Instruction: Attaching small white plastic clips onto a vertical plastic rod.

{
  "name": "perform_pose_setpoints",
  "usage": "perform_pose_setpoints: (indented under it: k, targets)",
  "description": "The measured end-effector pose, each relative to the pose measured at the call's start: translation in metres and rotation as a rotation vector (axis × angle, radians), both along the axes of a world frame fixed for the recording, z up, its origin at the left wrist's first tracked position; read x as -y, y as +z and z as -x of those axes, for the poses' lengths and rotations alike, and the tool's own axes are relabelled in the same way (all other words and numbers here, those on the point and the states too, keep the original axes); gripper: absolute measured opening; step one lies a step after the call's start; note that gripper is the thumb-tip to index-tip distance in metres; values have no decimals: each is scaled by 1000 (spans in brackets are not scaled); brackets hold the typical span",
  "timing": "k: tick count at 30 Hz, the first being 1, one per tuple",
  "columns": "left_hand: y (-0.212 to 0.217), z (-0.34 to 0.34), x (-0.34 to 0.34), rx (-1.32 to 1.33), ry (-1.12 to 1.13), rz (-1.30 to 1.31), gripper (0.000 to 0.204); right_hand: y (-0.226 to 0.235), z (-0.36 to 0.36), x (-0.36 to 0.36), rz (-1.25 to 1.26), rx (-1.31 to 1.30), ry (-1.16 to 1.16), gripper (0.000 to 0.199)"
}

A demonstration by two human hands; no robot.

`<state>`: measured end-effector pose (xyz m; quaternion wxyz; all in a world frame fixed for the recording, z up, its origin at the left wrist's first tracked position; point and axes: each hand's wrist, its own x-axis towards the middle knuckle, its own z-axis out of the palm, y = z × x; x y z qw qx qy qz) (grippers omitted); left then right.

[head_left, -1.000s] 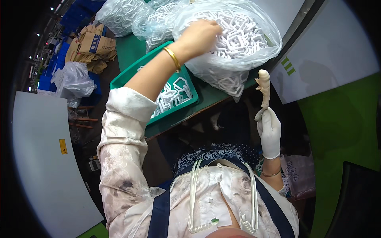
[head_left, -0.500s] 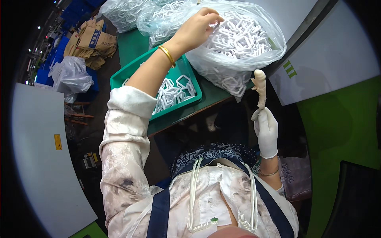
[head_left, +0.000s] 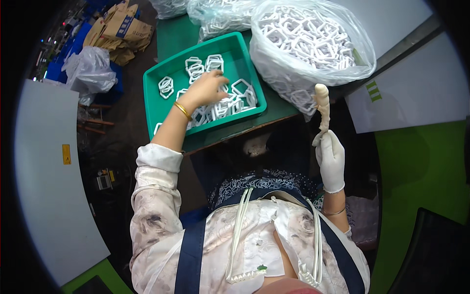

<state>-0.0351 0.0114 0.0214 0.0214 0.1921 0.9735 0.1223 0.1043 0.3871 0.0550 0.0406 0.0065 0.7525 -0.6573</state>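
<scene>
My bare left hand (head_left: pixel 204 90), a gold bangle at its wrist, reaches into a green plastic tray (head_left: pixel 152 115) with its fingers apart. Beneath and around it lie white angular plastic rings (head_left: pixel 166 88), some bunched in small groups; whether the fingertips touch any is hard to see. In a white glove, my right hand (head_left: pixel 332 164) is closed on the lower end of a tool with a lumpy, cream-coloured wrapped handle (head_left: pixel 322 104) that points up. A small flat grey part shows at the glove's fingertips. That hand is held off the table, to the right of the tray.
A large open clear bag (head_left: pixel 313 41) full of the same white rings stands right of the tray on the green table (head_left: pixel 169 36). More filled bags (head_left: pixel 225 19) sit behind. Brown paper sacks (head_left: pixel 120 29) lie far left; a white panel (head_left: pixel 54 181) stands at left.
My left hand has moved from the large bag's opening down and left into the tray, where its fingers are apart. The right hand keeps its hold on the tool. The view has shifted slightly.
</scene>
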Motion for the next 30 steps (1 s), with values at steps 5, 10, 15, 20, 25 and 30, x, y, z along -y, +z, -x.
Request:
perform_pose_setpoints:
  k: [5, 10, 15, 20, 25, 30]
  targets:
    - [10, -4, -9, 182, 181, -103, 28, 5, 5, 11, 2, -21, 52, 36]
    - [4, -3, 18, -41, 261, -204, 22, 6, 3, 12, -20, 8, 45, 35]
    - [32, -5, 8, 62, 292, -429, 22, 4, 2, 11, -44, 21, 35, 35]
    - [28, -12, -7, 315, -40, -450, 21, 2, 2, 10, -34, -21, 58, 36]
    - [13, -5, 4, 164, -55, 73, 23, 3, -1, 10, -25, -6, 54, 36]
    - [24, -6, 20, 76, 43, -83, 18, 0, 0, 5, -4, 13, 22, 35]
